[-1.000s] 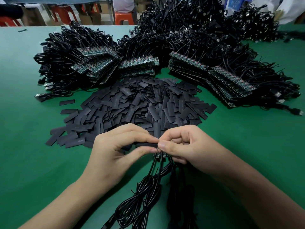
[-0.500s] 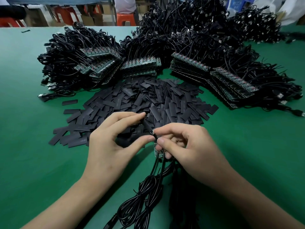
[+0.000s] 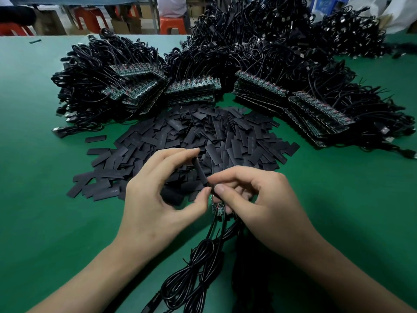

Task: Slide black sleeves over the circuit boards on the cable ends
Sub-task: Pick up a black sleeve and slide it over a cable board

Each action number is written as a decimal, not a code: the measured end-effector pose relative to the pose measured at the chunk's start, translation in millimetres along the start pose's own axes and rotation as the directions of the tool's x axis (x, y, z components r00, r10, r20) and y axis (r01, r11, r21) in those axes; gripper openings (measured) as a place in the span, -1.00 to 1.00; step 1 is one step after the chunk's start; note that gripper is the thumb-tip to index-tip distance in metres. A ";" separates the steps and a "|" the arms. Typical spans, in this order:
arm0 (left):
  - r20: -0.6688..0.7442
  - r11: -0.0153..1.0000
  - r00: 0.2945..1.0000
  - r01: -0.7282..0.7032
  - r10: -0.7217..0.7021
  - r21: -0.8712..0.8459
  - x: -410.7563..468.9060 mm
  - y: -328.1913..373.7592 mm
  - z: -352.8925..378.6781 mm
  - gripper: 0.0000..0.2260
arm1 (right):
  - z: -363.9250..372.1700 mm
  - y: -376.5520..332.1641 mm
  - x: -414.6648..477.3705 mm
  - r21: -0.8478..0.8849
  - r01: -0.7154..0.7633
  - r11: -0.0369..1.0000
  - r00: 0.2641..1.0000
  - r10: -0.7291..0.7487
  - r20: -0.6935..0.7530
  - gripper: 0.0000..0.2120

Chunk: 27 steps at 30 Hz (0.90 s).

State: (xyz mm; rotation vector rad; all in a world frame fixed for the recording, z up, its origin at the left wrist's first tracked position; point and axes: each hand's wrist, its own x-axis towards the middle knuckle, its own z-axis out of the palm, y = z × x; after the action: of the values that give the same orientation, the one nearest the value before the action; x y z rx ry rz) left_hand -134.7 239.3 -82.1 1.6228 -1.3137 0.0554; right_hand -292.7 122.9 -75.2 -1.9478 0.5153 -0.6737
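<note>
My left hand (image 3: 155, 199) pinches a black sleeve (image 3: 199, 171) between thumb and forefinger, the sleeve standing nearly on end. My right hand (image 3: 255, 204) pinches the small green circuit boards (image 3: 217, 207) at the ends of black cables (image 3: 203, 267) that run down toward me. The sleeve's lower end meets the top of a board right where both thumbs come together. A wide pile of flat black sleeves (image 3: 203, 136) lies on the green table (image 3: 45, 199) just behind my hands.
Stacks of bare circuit boards (image 3: 259, 86) with coiled black cables (image 3: 101, 86) ring the back of the sleeve pile, left to right. More cable heaps (image 3: 338, 30) rise farther back. Orange stools (image 3: 172, 23) and boxes stand beyond the table's far edge.
My left hand has raised the sleeve from lying flat between the fingertips to nearly upright, its forefinger stretched up. The boards under my right thumb have come into view.
</note>
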 end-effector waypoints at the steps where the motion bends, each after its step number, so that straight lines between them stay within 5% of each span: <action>1: 0.000 1.000 1.000 -0.008 0.008 -0.003 -0.2 -0.2 0.0 -0.53 | 0.2 -0.8 -0.2 0.010 -0.007 1.000 1.000 0.007 0.003 -0.84; 13: -0.030 0.996 0.996 -0.088 0.087 -0.015 -0.5 -1.6 -2.0 -0.55 | 4.1 -5.4 -4.5 -0.048 0.112 0.993 0.991 -0.115 -0.070 -0.87; 22: 0.022 0.992 1.000 -0.010 0.013 -0.123 -1.4 -8.9 0.4 -0.45 | 4.5 -0.6 -2.4 -0.416 0.355 0.837 0.900 -0.427 -0.091 -0.89; 27: 0.017 0.997 0.999 -0.051 0.052 -0.050 -0.7 -4.5 -0.7 -0.54 | 2.1 1.0 -2.3 -0.374 0.319 0.871 0.917 -0.383 -0.110 -0.91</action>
State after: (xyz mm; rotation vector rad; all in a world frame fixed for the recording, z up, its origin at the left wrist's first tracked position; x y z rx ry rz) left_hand -131.2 239.9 -85.1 1.5507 -1.3604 0.0392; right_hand -293.1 125.2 -77.5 -2.3615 0.4102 -1.0588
